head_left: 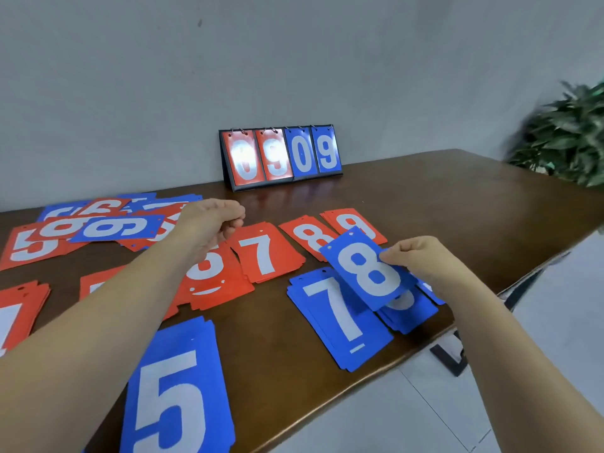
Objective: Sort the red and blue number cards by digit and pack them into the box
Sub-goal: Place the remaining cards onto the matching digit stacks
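Sorting is judged approx. half done. Packing is not begun: no box is seen, so its contents can't be told. On the table (425,204), the flip scoreboard (281,155) is taken as ref.; four cards are hung on its rings. Front-left of it, a mixed heap (98,223) of red & blue cards is left unsorted. In front of it, digit piles are laid: blue 5 pile (173,387), blue 7 pile (336,318), red 6 pile (209,276), red 7 pile (264,256), red 8 pile (307,237), red 9 pile (356,220). Front-right of it, a blue 8 card (366,269) is pinched by the right grip (425,259) over another blue pile (408,312). The left grip (209,220) is curled by the red 7 pile's far edge; whether anything is held can't be told.
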A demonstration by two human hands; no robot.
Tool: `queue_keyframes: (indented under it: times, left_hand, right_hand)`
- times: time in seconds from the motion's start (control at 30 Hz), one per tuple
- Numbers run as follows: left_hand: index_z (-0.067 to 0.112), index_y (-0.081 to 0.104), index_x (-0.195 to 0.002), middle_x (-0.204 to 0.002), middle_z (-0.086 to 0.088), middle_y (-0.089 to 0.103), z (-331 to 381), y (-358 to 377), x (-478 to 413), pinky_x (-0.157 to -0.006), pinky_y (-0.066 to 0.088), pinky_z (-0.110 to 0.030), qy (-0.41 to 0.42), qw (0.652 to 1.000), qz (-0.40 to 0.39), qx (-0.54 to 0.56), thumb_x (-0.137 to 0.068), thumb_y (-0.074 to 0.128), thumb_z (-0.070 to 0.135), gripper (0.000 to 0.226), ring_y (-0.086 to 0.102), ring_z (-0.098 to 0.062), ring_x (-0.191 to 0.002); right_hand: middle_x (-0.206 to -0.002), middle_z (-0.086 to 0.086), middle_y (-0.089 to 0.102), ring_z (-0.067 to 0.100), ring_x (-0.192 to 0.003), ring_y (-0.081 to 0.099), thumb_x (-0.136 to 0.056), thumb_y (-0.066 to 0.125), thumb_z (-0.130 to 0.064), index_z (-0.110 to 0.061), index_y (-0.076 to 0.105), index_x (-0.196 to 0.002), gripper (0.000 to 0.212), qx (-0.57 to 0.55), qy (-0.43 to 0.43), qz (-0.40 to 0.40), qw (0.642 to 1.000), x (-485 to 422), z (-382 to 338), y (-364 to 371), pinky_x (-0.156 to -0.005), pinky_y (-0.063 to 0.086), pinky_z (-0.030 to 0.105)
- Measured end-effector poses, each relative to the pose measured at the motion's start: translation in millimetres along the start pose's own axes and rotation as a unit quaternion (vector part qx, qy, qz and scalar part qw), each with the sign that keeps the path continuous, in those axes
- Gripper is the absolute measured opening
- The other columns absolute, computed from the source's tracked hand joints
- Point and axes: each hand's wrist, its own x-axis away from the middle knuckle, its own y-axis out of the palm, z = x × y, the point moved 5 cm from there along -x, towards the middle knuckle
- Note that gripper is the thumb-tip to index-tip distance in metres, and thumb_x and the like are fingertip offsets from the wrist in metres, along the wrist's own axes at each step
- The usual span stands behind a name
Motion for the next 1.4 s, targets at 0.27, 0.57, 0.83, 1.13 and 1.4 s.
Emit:
queue_keyframes:
  times: [0.27, 0.57, 0.83, 1.13, 1.4]
  left_hand:
    - [0.010, 0.069, -0.106, -0.088, -0.009, 0.069, -10, 10, 26, -0.068, 0.052, -0.023, -0.014, 0.999, 0.047, -0.012, -0.087, 0.072, 0.012, 0.020, 0.062, -0.012, -0.076]
    - [0.010, 0.068, -0.109, -0.085, -0.007, 0.070, -11, -7, 44, -0.064, 0.053, -0.020, -0.006, 0.997, 0.067, -0.030, -0.087, 0.072, 0.011, 0.023, 0.063, -0.011, -0.071]
    - [0.012, 0.068, -0.102, -0.085, -0.008, 0.070, 0, -59, 35, -0.071, 0.055, -0.023, 0.009, 0.995, 0.088, -0.051, -0.085, 0.073, 0.010, 0.017, 0.064, -0.012, -0.074]
    - [0.009, 0.069, -0.100, -0.075, -0.004, 0.066, -4, -185, -18, -0.063, 0.052, -0.019, 0.004, 0.984, 0.163, -0.078, -0.084, 0.074, 0.008, 0.016, 0.060, -0.008, -0.063]
    - [0.009, 0.069, -0.102, -0.082, -0.009, 0.070, -22, -273, -37, -0.067, 0.051, -0.025, -0.014, 0.971, 0.231, -0.065, -0.083, 0.075, 0.008, 0.020, 0.064, -0.014, -0.071]
  right_hand:
    - [-0.061, 0.001, 0.058, 0.018, -0.056, 0.049, -0.081, 0.075, -0.026, -0.014, 0.059, -0.063, 0.027, 0.191, 0.011, 0.054, 0.980, -13, 33, -5, -0.051, 0.037, 0.029]
    - [-0.076, 0.004, 0.068, 0.018, -0.070, 0.061, -0.082, 0.072, -0.013, -0.014, 0.066, -0.076, 0.009, 0.129, -0.088, 0.046, 0.987, -9, -2, 17, -0.072, 0.056, 0.042]
    - [-0.088, -0.002, 0.068, 0.015, -0.088, 0.065, -0.079, 0.076, -0.015, -0.017, 0.067, -0.090, 0.014, 0.067, -0.185, -0.056, 0.979, -25, -83, 108, -0.080, 0.054, 0.030]
    - [-0.097, -0.003, 0.065, 0.013, -0.092, 0.062, -0.084, 0.073, -0.027, -0.013, 0.069, -0.092, 0.017, 0.147, -0.230, -0.110, 0.956, -65, -162, 245, -0.087, 0.054, 0.037]
    - [-0.138, 0.004, 0.050, 0.026, -0.132, 0.035, -0.073, 0.065, -0.069, -0.027, 0.055, -0.128, 0.071, 0.308, -0.233, -0.135, 0.913, -93, -198, 362, -0.101, 0.032, 0.038]
